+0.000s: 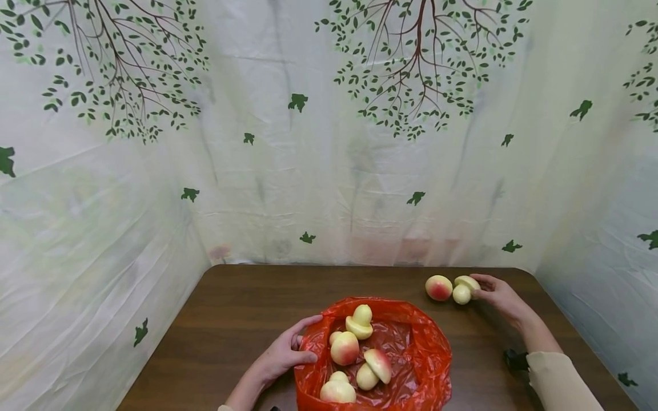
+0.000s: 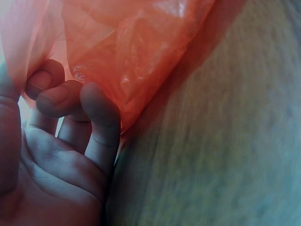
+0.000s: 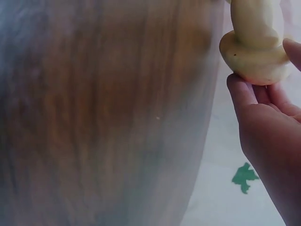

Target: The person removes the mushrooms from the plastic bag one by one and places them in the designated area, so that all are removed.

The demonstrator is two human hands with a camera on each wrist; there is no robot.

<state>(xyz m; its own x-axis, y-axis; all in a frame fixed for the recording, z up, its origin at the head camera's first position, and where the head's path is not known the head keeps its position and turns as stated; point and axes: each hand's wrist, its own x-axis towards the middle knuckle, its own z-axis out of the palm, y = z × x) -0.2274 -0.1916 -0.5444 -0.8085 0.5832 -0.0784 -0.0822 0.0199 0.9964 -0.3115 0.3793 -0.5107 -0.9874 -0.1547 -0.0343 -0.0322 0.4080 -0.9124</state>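
Note:
A red plastic bag (image 1: 432,348) stands open-mouthed at the front middle of the table. My left hand (image 1: 281,355) holds its left rim; in the left wrist view the curled fingers (image 2: 101,110) are against the thin film (image 2: 136,52). Inside lie several pale yellow mushrooms, among them one with a pink-tinged cap (image 1: 377,365) and one near the far rim (image 1: 360,322). At the back right, my right hand (image 1: 501,297) grips another mushroom (image 1: 465,289) by its cap, thumb and fingers on either side, as the right wrist view also shows. Just left of it sits a rosy-capped mushroom (image 1: 439,288).
The brown wooden table (image 1: 247,308) has rounded far corners. Pale cloth hangings (image 1: 329,171) printed with branches and leaves enclose its back and sides. A black object (image 1: 516,359) shows beside the right sleeve (image 1: 557,379).

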